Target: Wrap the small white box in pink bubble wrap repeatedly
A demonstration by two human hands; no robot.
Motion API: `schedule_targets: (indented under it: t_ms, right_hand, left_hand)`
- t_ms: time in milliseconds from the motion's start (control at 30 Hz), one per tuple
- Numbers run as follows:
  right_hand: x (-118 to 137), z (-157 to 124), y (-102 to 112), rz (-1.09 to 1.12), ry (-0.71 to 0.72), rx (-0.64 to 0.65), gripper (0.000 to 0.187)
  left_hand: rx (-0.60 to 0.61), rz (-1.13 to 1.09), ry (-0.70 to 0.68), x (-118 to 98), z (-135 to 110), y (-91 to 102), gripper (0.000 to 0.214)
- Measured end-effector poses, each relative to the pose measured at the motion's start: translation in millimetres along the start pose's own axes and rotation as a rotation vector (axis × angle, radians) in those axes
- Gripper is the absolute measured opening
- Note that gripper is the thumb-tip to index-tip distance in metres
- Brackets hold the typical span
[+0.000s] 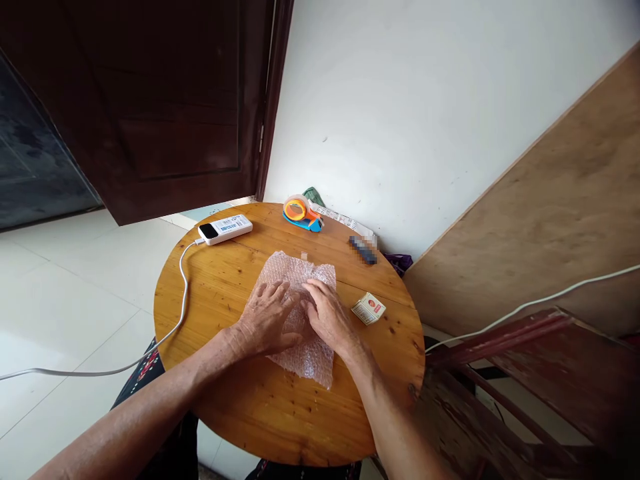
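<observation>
A sheet of bubble wrap (300, 273) lies in the middle of a round wooden table (235, 400). My left hand (265, 319) rests flat on it with the fingers stretched out. My right hand (327, 317) lies beside it, fingers also extended and pressing on the wrap. Both hands touch near the sheet's centre. Whatever may be under the wrap is hidden.
A small red-and-white box (369, 308) sits right of my right hand. A tape dispenser (301, 213) and a dark small object (363, 250) lie at the far edge. A white power bank (225, 229) with a cable (183, 293) sits far left. A plywood board (550, 213) leans at right.
</observation>
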State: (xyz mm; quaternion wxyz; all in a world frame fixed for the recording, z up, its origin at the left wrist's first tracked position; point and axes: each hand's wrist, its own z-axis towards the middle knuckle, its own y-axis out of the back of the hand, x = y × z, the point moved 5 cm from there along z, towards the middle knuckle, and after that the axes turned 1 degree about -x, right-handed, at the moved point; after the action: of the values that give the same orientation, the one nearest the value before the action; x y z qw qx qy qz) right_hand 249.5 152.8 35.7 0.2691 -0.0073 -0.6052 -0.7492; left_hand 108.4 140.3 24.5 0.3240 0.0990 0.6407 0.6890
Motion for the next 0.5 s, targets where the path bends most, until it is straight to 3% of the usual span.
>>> schedule_targets:
  t_ms: [267, 400, 500]
  right_hand:
    - [-16.6, -14.1, -16.2, -0.250, -0.144, 0.030, 0.048]
    - [-13.0, -11.8, -14.4, -0.289, -0.182, 0.035, 0.048]
    - [-14.2, -10.7, -12.3, -0.279, -0.184, 0.026, 0.044]
  left_hand:
    - [0.073, -0.007, 0.154, 21.8, -8.1, -8.2, 0.110]
    - [0.079, -0.020, 0.157, 23.5, -8.9, -9.5, 0.106]
    - [-0.002, -0.042, 0.100, 19.7, -6.8, -4.8, 0.094]
